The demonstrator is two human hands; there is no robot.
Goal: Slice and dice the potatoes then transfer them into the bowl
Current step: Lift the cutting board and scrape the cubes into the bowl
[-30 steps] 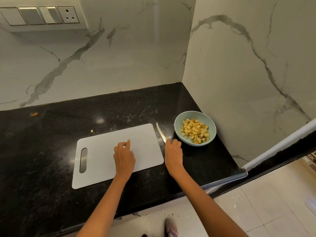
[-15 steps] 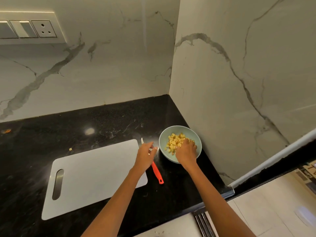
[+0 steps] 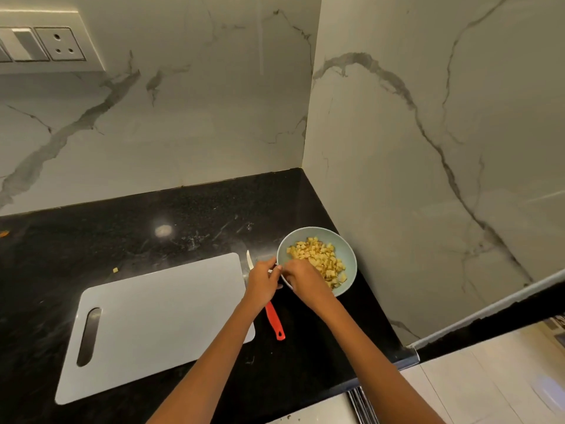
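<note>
Dice (image 3: 321,260) sit heaped in the bowl (image 3: 347,244); light, damp, probably slippery, best pinched gently; both hands (image 3: 264,280) (image 3: 304,275) meet at its rim, grips unclear.

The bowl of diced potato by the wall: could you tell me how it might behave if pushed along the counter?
The bowl would probably slide easily, since the counter looks polished. Its wide, shallow shape suggests it is unlikely to tip. The potato sits below the rim, so little should spill.

potatoes (image 3: 319,259): yellow dice heaped in the bowl, just beyond the right hand (image 3: 301,278)
bowl (image 3: 348,251): pale blue, upright, its near rim under both hands
</note>
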